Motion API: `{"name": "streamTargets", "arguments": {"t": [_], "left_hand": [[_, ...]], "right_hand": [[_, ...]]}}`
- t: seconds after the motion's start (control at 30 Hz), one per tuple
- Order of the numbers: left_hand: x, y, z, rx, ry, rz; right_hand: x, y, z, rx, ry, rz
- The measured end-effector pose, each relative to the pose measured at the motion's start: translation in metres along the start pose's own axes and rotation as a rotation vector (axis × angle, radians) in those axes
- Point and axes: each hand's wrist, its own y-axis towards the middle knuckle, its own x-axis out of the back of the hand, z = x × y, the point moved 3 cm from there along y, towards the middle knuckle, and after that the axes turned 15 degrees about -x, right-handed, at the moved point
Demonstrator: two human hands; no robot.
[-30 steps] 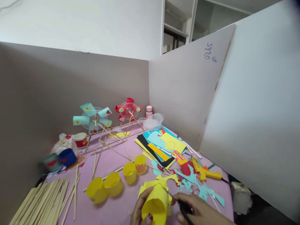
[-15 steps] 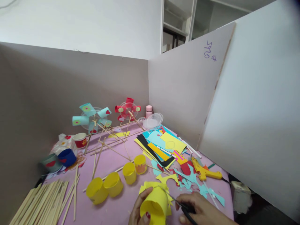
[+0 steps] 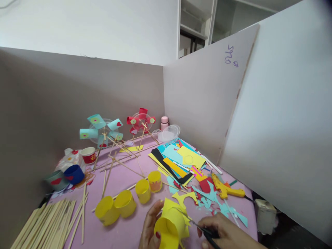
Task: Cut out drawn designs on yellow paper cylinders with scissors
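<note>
At the bottom centre, my left hand (image 3: 149, 224) grips a yellow paper tube (image 3: 174, 224), thumb at its open end and fingers along the left side. A ragged paper flange spreads from the tube's far end. Black-handled scissors (image 3: 209, 236) are in my right hand (image 3: 223, 230), their blades reaching left to the flange. Whether the blades are closed on the paper I cannot tell. Just beyond the tube lies a cut yellow paper scrap (image 3: 184, 198). Several short yellow paper cups (image 3: 125, 204) stand in a row to the left.
A yellow glue gun (image 3: 225, 188) lies at right among blue paper scraps (image 3: 207, 200). Coloured sheets (image 3: 190, 157) are stacked behind. Wooden sticks (image 3: 46, 224) fill the front left. Blue (image 3: 101, 131) and red (image 3: 142, 121) paper wheels on stick frames stand at the back.
My left hand has turned the paper tube slightly and moved a little left. A piece of the flange now stands up higher. The scissors stay at the flange's right side.
</note>
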Motion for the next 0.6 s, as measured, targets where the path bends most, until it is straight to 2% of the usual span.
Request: {"name": "streamTargets", "arguments": {"t": [0.1, 0.2, 0.33, 0.6], "left_hand": [[0.007, 0.003, 0.012, 0.008, -0.067, -0.073], [0.017, 0.004, 0.027, 0.045, -0.041, -0.159], [0.023, 0.001, 0.04, 0.11, -0.011, -0.159], [0.008, -0.002, 0.026, 0.146, -0.087, -0.109]], "right_hand": [[-0.007, 0.003, -0.007, 0.002, 0.004, -0.029], [-0.013, 0.007, -0.012, 0.014, 0.014, -0.048], [-0.015, 0.007, -0.011, -0.002, 0.051, -0.047], [-0.014, 0.007, -0.01, 0.018, 0.107, -0.005]]}}
